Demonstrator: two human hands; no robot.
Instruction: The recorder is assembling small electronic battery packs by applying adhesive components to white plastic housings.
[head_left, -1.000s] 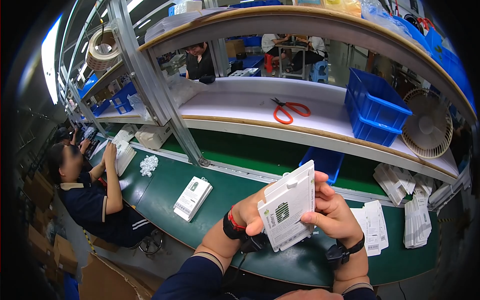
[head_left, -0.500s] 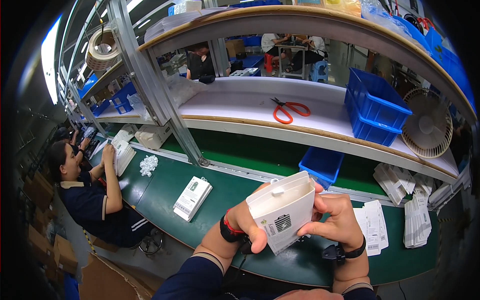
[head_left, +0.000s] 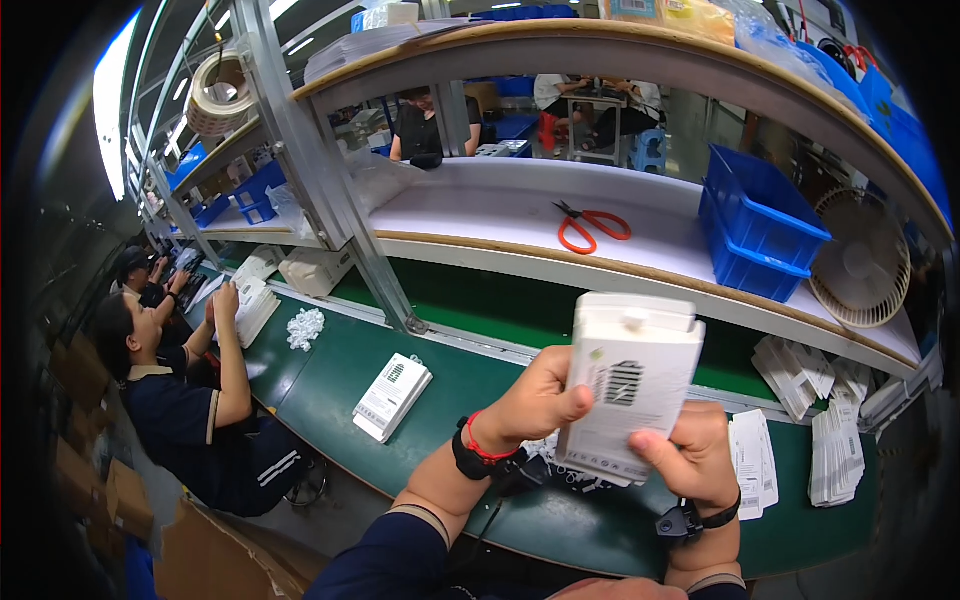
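Upright above the bench, both my hands hold white flat cartons [head_left: 632, 400] with a dark printed block on the front. A small white tab shows near the top, and a second white edge sticks out behind, so it may be a stack. My left hand [head_left: 538, 398] grips the left side, thumb across the front. Around the lower right edge my right hand [head_left: 692, 455] is closed, its thumb on the front face. Small white pieces [head_left: 592, 482] lie on the bench below, partly hidden by the hands.
A stack of similar white cartons [head_left: 393, 398] lies left on the green bench [head_left: 450, 480]. Flat cartons [head_left: 752, 462] and a fanned bundle [head_left: 838, 455] are at right. The shelf carries red-handled scissors [head_left: 592, 228] and blue bins [head_left: 762, 220]. A co-worker [head_left: 180, 400] sits at left.
The carton has been raised and turned more upright. Its open top, visible before, no longer shows. The blue bin under the shelf is now hidden behind it.
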